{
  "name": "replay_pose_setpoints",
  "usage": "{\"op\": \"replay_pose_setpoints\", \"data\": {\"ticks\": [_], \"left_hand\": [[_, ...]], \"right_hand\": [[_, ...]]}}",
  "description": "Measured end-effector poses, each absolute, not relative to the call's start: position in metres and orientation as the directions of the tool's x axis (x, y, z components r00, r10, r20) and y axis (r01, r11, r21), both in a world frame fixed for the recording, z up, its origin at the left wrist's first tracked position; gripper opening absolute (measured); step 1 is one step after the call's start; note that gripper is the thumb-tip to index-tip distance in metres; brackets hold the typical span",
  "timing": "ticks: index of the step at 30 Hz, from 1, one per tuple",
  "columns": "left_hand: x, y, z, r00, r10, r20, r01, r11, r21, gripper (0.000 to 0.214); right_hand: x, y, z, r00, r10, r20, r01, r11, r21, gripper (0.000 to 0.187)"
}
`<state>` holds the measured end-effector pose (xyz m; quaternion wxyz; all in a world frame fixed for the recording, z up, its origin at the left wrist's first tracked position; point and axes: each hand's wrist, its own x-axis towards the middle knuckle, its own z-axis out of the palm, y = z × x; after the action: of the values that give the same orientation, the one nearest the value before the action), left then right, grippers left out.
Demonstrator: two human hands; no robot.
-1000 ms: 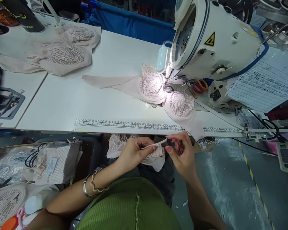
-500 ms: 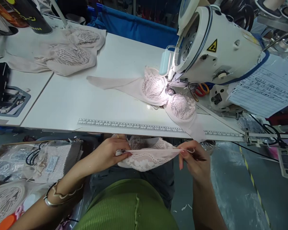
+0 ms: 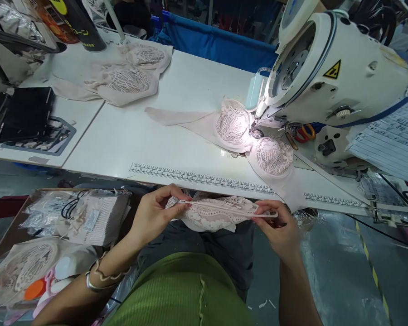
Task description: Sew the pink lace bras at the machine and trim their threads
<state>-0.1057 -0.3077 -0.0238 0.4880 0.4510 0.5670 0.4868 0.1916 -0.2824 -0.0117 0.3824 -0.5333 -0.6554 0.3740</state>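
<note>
My left hand (image 3: 155,213) pinches the left end of a pale pink lace bra piece (image 3: 214,217) over my lap. My right hand (image 3: 278,225) pinches its right end, so a thin strap edge (image 3: 224,207) is stretched straight between both hands. This happens just below the front edge of the white sewing table (image 3: 129,136). Another lace bra (image 3: 248,136) lies on the table with its middle under the needle of the white sewing machine (image 3: 329,72), lit by the machine lamp.
A printed ruler strip (image 3: 197,177) runs along the table's front edge. More lace bras (image 3: 129,74) are piled at the back left. A box of bagged parts (image 3: 71,217) sits at my left. Orange-handled scissors (image 3: 301,132) lie by the machine, and paper sheets (image 3: 391,140) hang at right.
My hands moved apart from a close pinch and pulled the lace piece's strap edge out straight. The view has shifted left, so the machine sits farther right.
</note>
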Motion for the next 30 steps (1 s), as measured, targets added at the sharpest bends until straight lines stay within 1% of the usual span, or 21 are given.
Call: {"op": "replay_pose_setpoints", "data": {"ticks": [2,3,5,9,12,16,18,21,22,24,26,28,29,30], "left_hand": [[-0.107,-0.308,-0.023,-0.127,0.986,-0.107,0.048,0.114,0.992,0.012],[-0.107,-0.308,-0.022,-0.127,0.986,-0.105,0.047,0.112,0.993,0.012],[-0.108,-0.308,-0.020,-0.118,0.987,-0.111,0.028,0.115,0.993,0.012],[-0.109,-0.309,-0.023,-0.094,0.987,-0.127,0.001,0.127,0.992,0.010],[-0.109,-0.309,-0.028,-0.116,0.985,-0.132,0.007,0.133,0.991,0.009],[-0.105,-0.308,-0.028,-0.154,0.980,-0.130,-0.025,0.127,0.992,0.010],[-0.104,-0.308,-0.026,-0.156,0.980,-0.124,-0.058,0.117,0.991,0.011],[-0.107,-0.306,-0.023,-0.129,0.985,-0.113,-0.104,0.100,0.990,0.013],[-0.109,-0.305,-0.022,-0.101,0.988,-0.119,-0.106,0.108,0.989,0.014],[-0.112,-0.304,-0.019,0.021,0.987,-0.159,-0.056,0.160,0.986,0.016],[-0.112,-0.302,-0.015,0.188,0.961,-0.201,0.085,0.187,0.979,0.015],[-0.104,-0.302,-0.011,0.350,0.919,-0.181,0.223,0.106,0.969,0.016],[-0.097,-0.301,-0.009,0.429,0.892,-0.140,0.246,0.034,0.969,0.023],[-0.088,-0.302,-0.008,0.501,0.861,-0.089,0.232,-0.035,0.972,0.029]], "right_hand": [[0.190,-0.281,-0.009,-0.150,0.978,0.143,0.517,0.201,-0.832,0.002],[0.190,-0.280,-0.008,-0.150,0.977,0.155,0.541,0.212,-0.814,0.006],[0.192,-0.279,-0.007,-0.131,0.979,0.155,0.537,0.202,-0.819,0.014],[0.198,-0.279,-0.008,-0.086,0.994,0.068,0.419,0.098,-0.903,0.015],[0.201,-0.279,-0.011,-0.065,0.998,-0.004,0.330,0.018,-0.944,0.015],[0.205,-0.278,-0.015,-0.105,0.991,-0.086,0.242,-0.058,-0.969,0.016],[0.209,-0.277,-0.015,-0.128,0.990,-0.064,0.245,-0.031,-0.969,0.014],[0.219,-0.274,-0.012,-0.182,0.982,0.041,0.247,0.086,-0.965,0.011],[0.222,-0.273,-0.010,-0.211,0.975,0.075,0.226,0.123,-0.966,0.010],[0.225,-0.272,-0.003,-0.286,0.953,0.104,0.162,0.155,-0.975,0.010],[0.220,-0.273,0.008,-0.353,0.932,0.077,0.139,0.134,-0.981,0.010],[0.204,-0.277,0.022,-0.405,0.914,-0.011,0.217,0.085,-0.972,0.011],[0.193,-0.278,0.027,-0.415,0.907,-0.067,0.291,0.062,-0.955,0.012],[0.182,-0.280,0.032,-0.431,0.895,-0.118,0.355,0.048,-0.933,0.011]]}}
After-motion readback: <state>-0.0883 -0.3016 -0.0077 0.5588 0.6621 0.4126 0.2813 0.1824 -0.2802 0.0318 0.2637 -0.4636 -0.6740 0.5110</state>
